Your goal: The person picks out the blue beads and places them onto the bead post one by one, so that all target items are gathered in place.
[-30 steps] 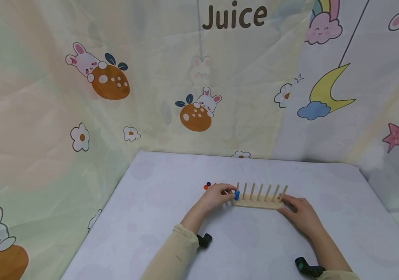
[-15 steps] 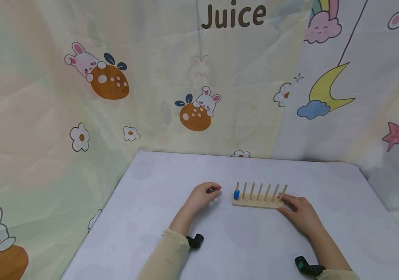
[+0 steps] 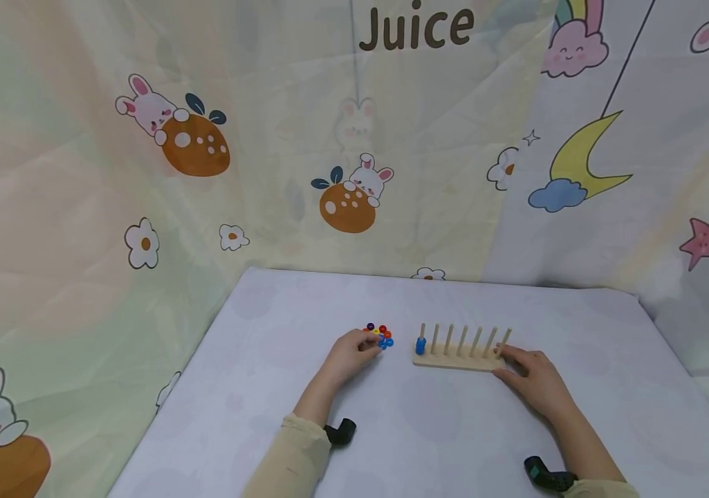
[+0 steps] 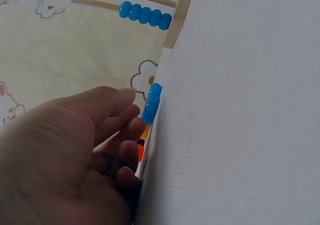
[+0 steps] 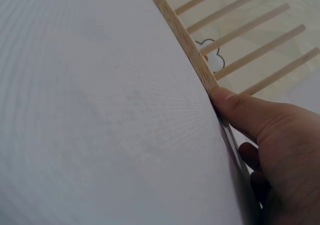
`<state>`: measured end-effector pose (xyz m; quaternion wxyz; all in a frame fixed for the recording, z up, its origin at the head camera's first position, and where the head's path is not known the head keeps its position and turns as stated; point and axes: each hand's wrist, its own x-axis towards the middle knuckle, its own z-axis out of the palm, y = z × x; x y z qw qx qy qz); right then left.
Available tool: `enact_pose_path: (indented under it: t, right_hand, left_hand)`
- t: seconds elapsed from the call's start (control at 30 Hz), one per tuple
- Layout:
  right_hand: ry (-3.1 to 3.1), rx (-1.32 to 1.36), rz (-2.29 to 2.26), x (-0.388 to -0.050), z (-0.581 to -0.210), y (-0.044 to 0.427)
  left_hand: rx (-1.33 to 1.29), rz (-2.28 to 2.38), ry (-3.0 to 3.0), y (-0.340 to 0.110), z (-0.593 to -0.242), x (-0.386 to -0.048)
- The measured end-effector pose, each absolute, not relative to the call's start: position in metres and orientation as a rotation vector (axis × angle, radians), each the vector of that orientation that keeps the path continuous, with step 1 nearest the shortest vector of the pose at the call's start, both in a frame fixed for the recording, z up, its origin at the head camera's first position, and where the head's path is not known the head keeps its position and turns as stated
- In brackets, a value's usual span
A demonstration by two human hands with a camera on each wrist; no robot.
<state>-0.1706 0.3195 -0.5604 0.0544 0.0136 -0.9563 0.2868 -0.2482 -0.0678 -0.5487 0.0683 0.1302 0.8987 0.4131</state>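
A wooden peg rack (image 3: pixel 454 363) stands on the table, its upright pegs in a row. Several blue beads (image 3: pixel 420 346) are stacked on its leftmost peg; the other pegs carry none. My right hand (image 3: pixel 536 382) grips the rack's right end, with the thumb (image 5: pixel 227 100) on the front edge and the fingers largely hidden. My left hand (image 3: pixel 349 356) is at a small pile of coloured beads (image 3: pixel 382 329) left of the rack, its fingers loosely bent and partly covering the pile. Loose blue beads (image 4: pixel 152 105) lie just beyond its fingertips, and I see nothing held between them.
A white cloth covers the table (image 3: pixel 447 429), whose far edge meets a printed curtain (image 3: pixel 267 173). Black devices sit at both wrists, a left one (image 3: pixel 342 433) and a right one (image 3: pixel 547 476).
My left hand has left the blue beads on the leftmost peg and moved left to the loose pile, uncovering more of it. My right hand has stayed on the rack.
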Motion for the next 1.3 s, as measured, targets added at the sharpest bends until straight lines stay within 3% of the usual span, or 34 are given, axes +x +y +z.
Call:
enact_pose_path:
  t: [1.3]
  right_hand:
    - [-2.922, 0.029, 0.854, -0.1697, -0.5590, 0.3188]
  left_hand:
    - [0.477, 1.020, 2.829, -0.0611, -0.5554, -0.2474]
